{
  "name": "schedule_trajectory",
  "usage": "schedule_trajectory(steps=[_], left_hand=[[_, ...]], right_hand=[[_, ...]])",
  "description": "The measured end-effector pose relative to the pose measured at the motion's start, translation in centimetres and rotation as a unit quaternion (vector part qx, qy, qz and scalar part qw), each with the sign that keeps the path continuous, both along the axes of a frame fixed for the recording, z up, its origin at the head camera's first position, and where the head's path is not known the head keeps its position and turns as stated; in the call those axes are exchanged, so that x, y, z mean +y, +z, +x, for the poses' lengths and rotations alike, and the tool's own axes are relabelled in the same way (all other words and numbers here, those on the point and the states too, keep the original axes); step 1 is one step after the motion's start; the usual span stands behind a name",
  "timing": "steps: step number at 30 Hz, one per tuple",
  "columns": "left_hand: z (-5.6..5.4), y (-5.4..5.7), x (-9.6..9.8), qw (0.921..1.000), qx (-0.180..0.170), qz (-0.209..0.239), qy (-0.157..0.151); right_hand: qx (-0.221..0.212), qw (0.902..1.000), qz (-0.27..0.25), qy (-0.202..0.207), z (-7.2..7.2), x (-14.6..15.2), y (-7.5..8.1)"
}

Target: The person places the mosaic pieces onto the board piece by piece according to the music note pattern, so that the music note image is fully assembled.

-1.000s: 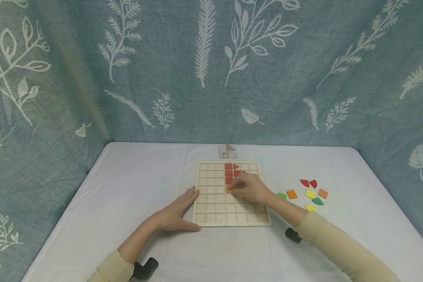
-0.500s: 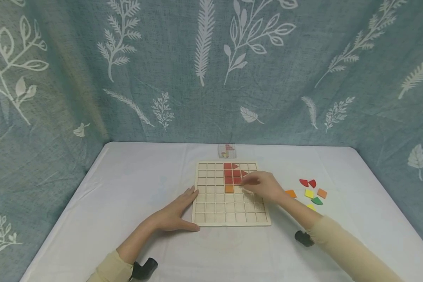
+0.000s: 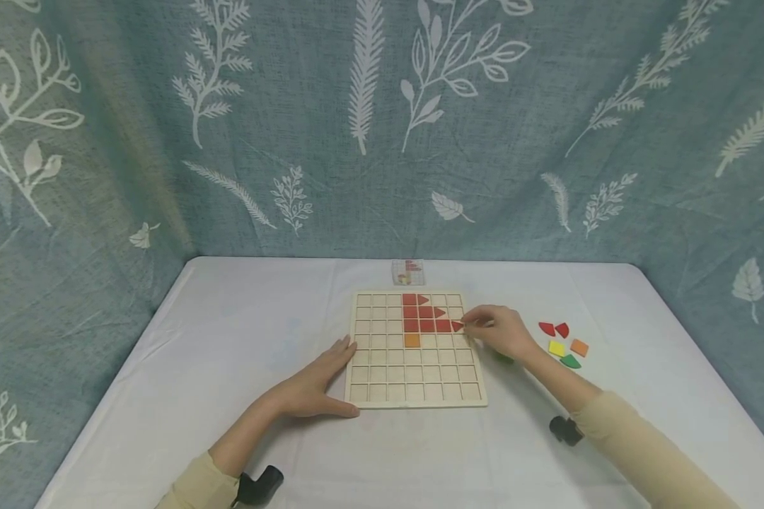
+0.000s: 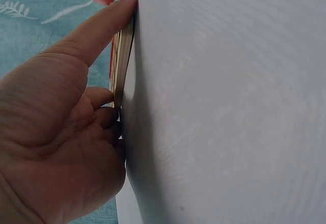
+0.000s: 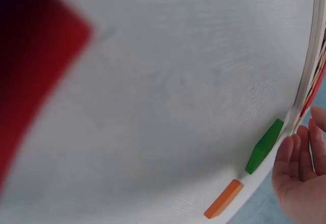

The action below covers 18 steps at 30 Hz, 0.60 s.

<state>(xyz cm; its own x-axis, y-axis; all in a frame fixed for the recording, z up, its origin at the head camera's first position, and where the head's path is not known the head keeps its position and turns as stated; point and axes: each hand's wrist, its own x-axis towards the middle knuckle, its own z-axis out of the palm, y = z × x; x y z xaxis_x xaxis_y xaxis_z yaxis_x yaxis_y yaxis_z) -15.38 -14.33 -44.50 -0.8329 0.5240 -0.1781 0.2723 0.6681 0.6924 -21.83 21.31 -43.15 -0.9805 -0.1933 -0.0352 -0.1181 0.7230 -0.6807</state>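
Observation:
A wooden grid board (image 3: 396,372) lies on the white table. Red square tiles (image 3: 410,312) form three rows on it, each ending at the right in a red triangle tile (image 3: 423,300). Below their left column sits an orange square tile (image 3: 412,340). The left hand (image 3: 318,385) rests with spread fingers along the board's left edge, its thumb (image 4: 109,23) at the near corner. At the board's right edge is the right hand (image 3: 499,331), its fingertips at the red triangle ending the third row. Its fingers look loosely bent in the right wrist view.
Right of the board lie loose tiles: red rounded pieces (image 3: 547,329), a yellow square (image 3: 557,348), an orange square (image 3: 579,347) and a green rounded piece (image 3: 570,361). A green tile (image 3: 503,358) is partly under the right hand. Behind the board lies a pattern card (image 3: 408,272).
The right hand has moved from the orange square tile rightward along the third red row to the board's right edge, uncovering the tiles. The left hand stays on the board's edge.

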Motion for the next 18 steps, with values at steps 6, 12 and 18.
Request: schedule_trajectory(steps=[6, 12, 18], left_hand=[[0.1, 0.2, 0.0, 1.0000, -0.002, 0.003, -0.004], [0.1, 0.4, 0.0, 1.0000, -0.003, 0.005, -0.005], [0.0, 0.5, -0.1, 0.9999, -0.005, 0.007, -0.006]], right_hand=[[0.015, 0.9996, 0.001, 0.022, -0.4, -0.5, -0.1], [0.018, 0.9995, 0.008, 0.025, -0.4, -1.0, 0.1], [0.015, 0.9995, 0.016, 0.022, -0.4, -1.3, 0.3]])
